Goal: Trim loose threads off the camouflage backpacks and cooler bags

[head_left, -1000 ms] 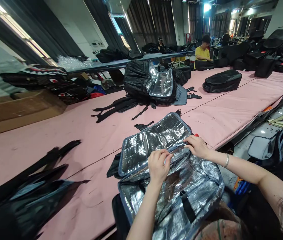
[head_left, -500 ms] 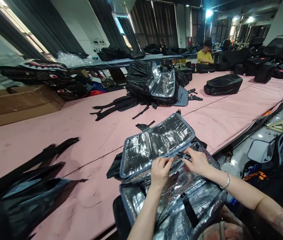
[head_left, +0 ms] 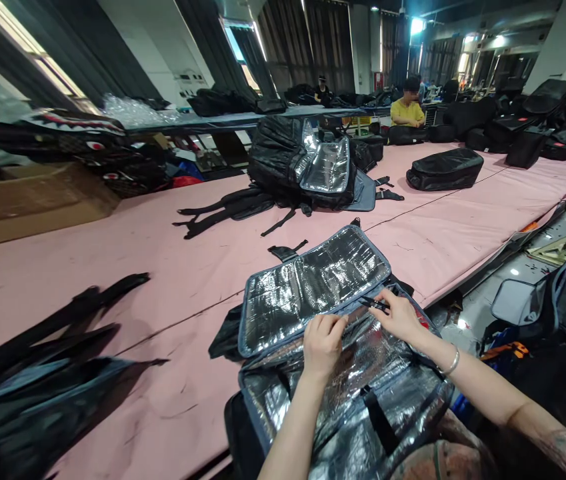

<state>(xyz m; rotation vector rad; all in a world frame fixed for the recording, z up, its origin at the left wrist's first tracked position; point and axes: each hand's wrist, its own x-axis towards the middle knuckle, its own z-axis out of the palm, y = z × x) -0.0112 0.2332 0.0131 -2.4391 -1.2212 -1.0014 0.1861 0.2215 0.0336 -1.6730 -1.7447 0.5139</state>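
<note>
**Hands pinching the foil-lined bag at its lid seam**

Left hand point(head_left: 323, 339) is curled shut, pinching the grey binding w/ foil lining at the hinge of the insulated bag point(head_left: 343, 393). Right hand point(head_left: 399, 315), just beside it, grips a thin dark tool point(head_left: 373, 304), prob. small snips, tip laid on the same seam. Bag sits right under both hands at the near edge of the pink desk point(head_left: 113, 267), its lid point(head_left: 313, 283) flopped open just beyond the fingers. Well beyond: another open black bag point(head_left: 307, 163); loose straps point(head_left: 47, 320) far to the left.

Risks, judged: tool tip could nick the foil or binding if the left pinch slackens & the seam shifts. Bag overhangs the desk edge, so a hard tug may drag it off.
</note>
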